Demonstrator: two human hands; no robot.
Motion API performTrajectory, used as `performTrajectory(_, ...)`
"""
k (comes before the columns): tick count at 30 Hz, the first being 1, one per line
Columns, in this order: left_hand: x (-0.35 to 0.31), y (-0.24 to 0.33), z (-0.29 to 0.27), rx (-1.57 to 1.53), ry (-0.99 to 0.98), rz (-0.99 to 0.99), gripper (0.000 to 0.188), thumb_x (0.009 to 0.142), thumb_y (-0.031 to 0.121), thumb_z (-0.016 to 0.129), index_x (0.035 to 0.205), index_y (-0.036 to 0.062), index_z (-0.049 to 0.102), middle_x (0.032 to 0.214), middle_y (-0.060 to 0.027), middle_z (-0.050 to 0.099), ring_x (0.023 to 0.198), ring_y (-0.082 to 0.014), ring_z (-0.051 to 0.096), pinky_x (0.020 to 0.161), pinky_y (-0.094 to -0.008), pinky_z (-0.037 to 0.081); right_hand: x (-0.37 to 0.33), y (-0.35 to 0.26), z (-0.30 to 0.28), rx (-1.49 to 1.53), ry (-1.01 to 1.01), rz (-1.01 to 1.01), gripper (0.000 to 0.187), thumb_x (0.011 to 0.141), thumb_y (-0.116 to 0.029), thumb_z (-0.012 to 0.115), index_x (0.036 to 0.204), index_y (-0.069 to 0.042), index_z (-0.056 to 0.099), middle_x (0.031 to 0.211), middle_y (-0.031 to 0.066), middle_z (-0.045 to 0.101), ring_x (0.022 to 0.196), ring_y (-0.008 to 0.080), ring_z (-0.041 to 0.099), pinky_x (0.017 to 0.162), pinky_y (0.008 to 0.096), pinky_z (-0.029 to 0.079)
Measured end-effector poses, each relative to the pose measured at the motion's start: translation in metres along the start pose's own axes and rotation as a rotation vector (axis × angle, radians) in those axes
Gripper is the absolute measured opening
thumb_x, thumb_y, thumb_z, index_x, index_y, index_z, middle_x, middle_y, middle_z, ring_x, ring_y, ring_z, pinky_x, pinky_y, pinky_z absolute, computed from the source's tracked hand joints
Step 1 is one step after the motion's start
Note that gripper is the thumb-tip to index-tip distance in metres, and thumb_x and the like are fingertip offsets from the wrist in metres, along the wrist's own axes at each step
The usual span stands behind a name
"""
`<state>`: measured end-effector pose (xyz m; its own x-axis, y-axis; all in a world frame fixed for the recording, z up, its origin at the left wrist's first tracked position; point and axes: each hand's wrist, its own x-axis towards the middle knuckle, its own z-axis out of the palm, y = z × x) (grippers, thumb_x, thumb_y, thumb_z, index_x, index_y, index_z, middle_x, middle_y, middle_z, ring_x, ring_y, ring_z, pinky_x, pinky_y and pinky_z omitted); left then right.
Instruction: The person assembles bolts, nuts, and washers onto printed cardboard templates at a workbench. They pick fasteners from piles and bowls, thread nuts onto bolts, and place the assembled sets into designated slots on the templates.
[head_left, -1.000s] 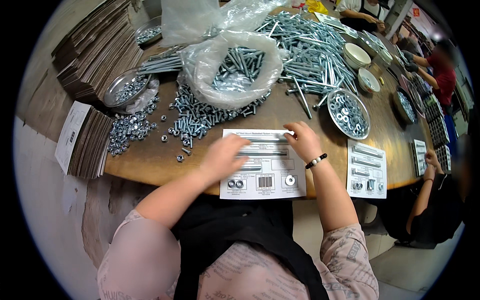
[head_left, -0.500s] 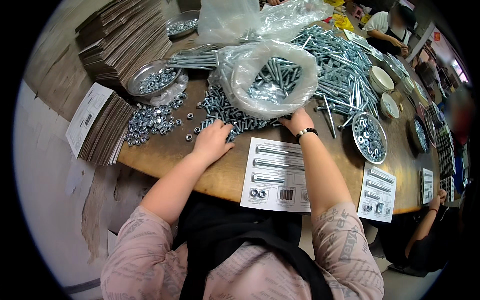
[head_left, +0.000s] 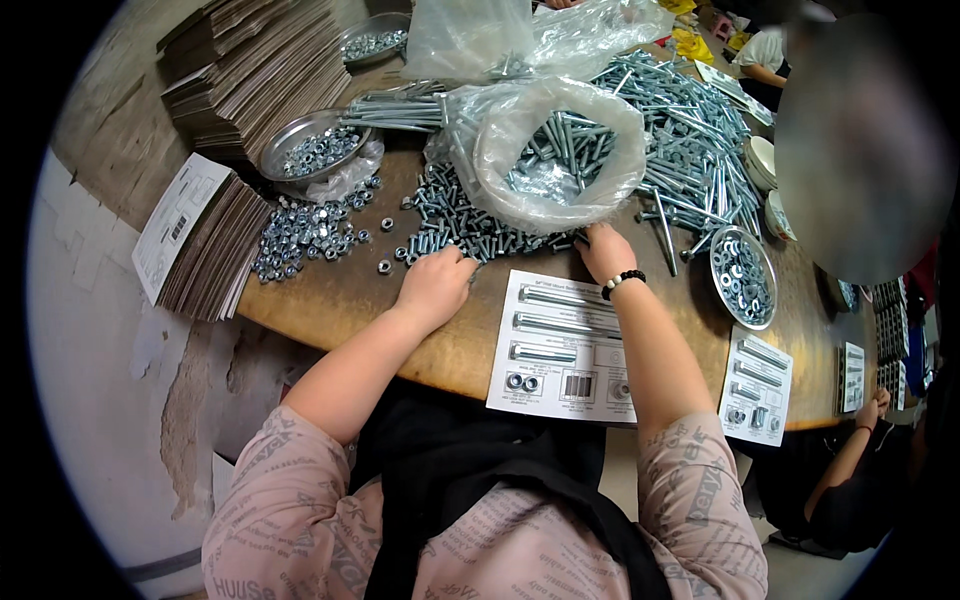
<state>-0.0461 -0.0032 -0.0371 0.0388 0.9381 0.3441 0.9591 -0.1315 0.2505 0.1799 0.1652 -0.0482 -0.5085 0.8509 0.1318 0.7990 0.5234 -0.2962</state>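
Observation:
My left hand point(head_left: 437, 286) is closed at the near edge of a heap of short hex bolts point(head_left: 448, 215), its fingers curled. What it holds, if anything, I cannot make out. My right hand point(head_left: 606, 254), with a beaded bracelet on the wrist, is at the heap's right end, below the rim of a clear plastic bag point(head_left: 490, 195). Its fingers are bent inward, and their contents are hidden. Longer bolts point(head_left: 565, 150) lie inside the bag. Between my forearms, a printed sheet with bolts and nuts on it point(head_left: 510, 375) lies at the table edge, partly under my right forearm.
Loose nuts point(head_left: 300, 235) and a metal bowl of nuts point(head_left: 275, 158) lie left, beside stacked cardboard point(head_left: 225, 260). Long bolts point(head_left: 690, 150) are heaped right of the bag. A dish of washers point(head_left: 768, 285) and another printed sheet point(head_left: 755, 390) are farther right. Another person's arm point(head_left: 845, 460) shows at right.
My left hand has drawn back slightly from the bolts, toward me and to the right. My right hand has stayed close to the bag's rim. A blurred shape now covers the upper right.

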Motion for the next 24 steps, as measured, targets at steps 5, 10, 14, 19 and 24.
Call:
performTrajectory(5, -0.003, -0.004, -0.007, -0.094, 0.079, -0.030, 0.013, 0.071, 0.011, 0.061, 0.083, 0.0102, 0.063, 0.080, -0.0059, 0.057, 0.078, -0.0258, 0.057, 0.069, -0.0375, 0.046, -0.009, 0.005, -0.004, 0.092, 0.035, -0.004, 0.021, 0.077, -0.016, 0.061, 0.095, -0.006, 0.059, 0.092, 0.0152, 0.059, 0.087, 0.0338, 0.057, 0.075, 0.0410, 0.046)
performTrajectory(10, 0.001, 0.017, -0.028, -0.377, 0.047, -0.132, 0.019, 0.071, 0.007, 0.066, 0.089, 0.0050, 0.064, 0.085, -0.0071, 0.060, 0.074, -0.0218, 0.058, 0.066, -0.0306, 0.048, -0.028, 0.009, -0.015, 0.261, 0.108, 0.027, 0.014, 0.077, -0.012, 0.060, 0.088, -0.004, 0.062, 0.088, 0.0151, 0.061, 0.085, 0.0324, 0.057, 0.074, 0.0395, 0.046)
performTrajectory(14, 0.003, 0.053, -0.030, -0.557, -0.149, 0.042, 0.020, 0.072, 0.008, 0.065, 0.091, 0.0049, 0.063, 0.085, -0.0087, 0.060, 0.077, -0.0218, 0.059, 0.068, -0.0305, 0.047, -0.037, 0.011, -0.026, 0.291, 0.123, 0.089, 0.014, 0.077, -0.009, 0.056, 0.088, -0.007, 0.063, 0.089, 0.0147, 0.061, 0.086, 0.0320, 0.057, 0.074, 0.0391, 0.046)
performTrajectory(19, 0.001, 0.103, -0.014, -0.558, -0.434, 0.389, 0.023, 0.068, 0.013, 0.068, 0.090, 0.0082, 0.062, 0.085, -0.0068, 0.060, 0.085, -0.0259, 0.057, 0.073, -0.0365, 0.046, -0.033, 0.001, -0.025, -0.038, -0.028, 0.065, 0.017, 0.079, -0.011, 0.052, 0.090, -0.010, 0.066, 0.098, 0.0162, 0.055, 0.090, 0.0326, 0.057, 0.077, 0.0395, 0.047)
performTrajectory(24, -0.006, 0.129, 0.008, -0.451, -0.547, 0.563, 0.024, 0.070, 0.012, 0.065, 0.093, 0.0089, 0.060, 0.091, -0.0072, 0.056, 0.090, -0.0274, 0.055, 0.077, -0.0371, 0.046, -0.028, -0.016, -0.018, -0.094, -0.119, 0.006, 0.014, 0.080, -0.010, 0.052, 0.089, -0.004, 0.061, 0.102, 0.0194, 0.053, 0.091, 0.0348, 0.058, 0.077, 0.0414, 0.049)
